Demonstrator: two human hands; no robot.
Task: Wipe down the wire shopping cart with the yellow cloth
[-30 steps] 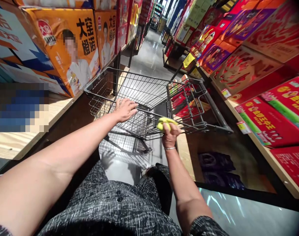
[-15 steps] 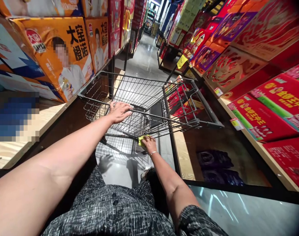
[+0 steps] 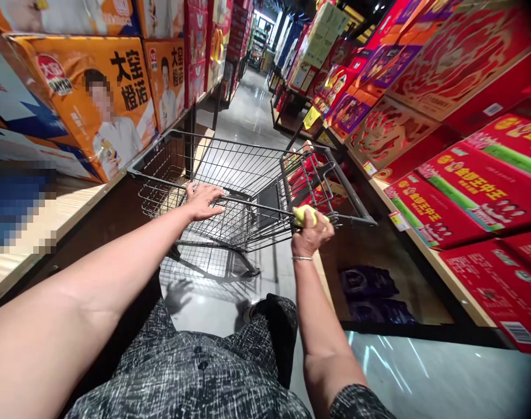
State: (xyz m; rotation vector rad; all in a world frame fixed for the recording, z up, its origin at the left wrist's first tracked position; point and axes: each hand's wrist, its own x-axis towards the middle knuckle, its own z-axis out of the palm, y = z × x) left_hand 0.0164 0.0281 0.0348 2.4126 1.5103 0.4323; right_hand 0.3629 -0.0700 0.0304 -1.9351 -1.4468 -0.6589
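Note:
A grey wire shopping cart (image 3: 213, 146) stands sideways across the aisle, its handle end on the right. My left hand (image 3: 203, 201) rests on the near top rail of the basket, fingers spread. Farther right along that rail, my right hand (image 3: 313, 233) is closed round a yellow cloth (image 3: 304, 215) and presses it against the rail near the handle end. The palm side of my right hand is hidden. Red packages show through the wires at the cart's right end.
Orange drink cartons (image 3: 86, 105) stand on a wooden shelf (image 3: 80, 203) at left. Red gift boxes (image 3: 462, 180) line the right shelf, with purple packs (image 3: 370, 282) low beneath. A grey tiled floor (image 3: 252, 96) runs between shelves into the distance.
My right hand has moved up and to the right with the yellow cloth, from below the basket to the top rail. My left hand stays on the rail. The view has shifted slightly.

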